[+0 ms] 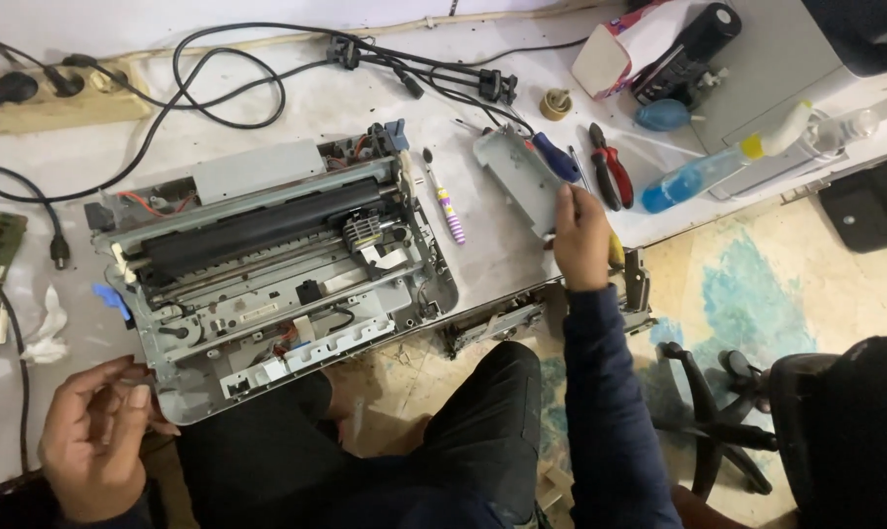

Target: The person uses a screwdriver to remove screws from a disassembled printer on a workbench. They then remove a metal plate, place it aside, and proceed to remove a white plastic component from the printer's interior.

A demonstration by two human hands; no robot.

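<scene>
Nearest the camera, dark trousers (482, 431) are seen below the table's front edge. At the front left corner, the left hand (95, 446) is held loosely curled, fingers half bent; whether something small is pinched in it cannot be told. It is placed just beside the front left corner of the opened printer (267, 264), whose cover is off, so that a black roller (257, 225), metal rails and a small carriage (363, 232) are exposed.

The right hand (580, 240) is stretched out to the right of the printer, near the table's front edge. Its fingers are closed narrowly on the lower edge of a grey metal plate (512, 176), which is tilted up off the table. A blue-handled screwdriver (558, 159) is laid against the plate's far end, and something yellow (616, 251) is partly hidden behind the hand.

Between printer and plate, a toothbrush (445, 201) with a striped handle is laid. Red-handled pliers (612, 176) and a blue spray bottle (718, 167) are set further right. An open white box (624, 44) is seen at the back right; what it contains cannot be made out. Beside it lie a black part (683, 59) and a blue blower bulb (664, 116).

Black cables (228, 83) are strewn along the back edge, run from a power strip (51, 98) at the back left corner. A black chair base (718, 411) is seen on the floor at the right.
</scene>
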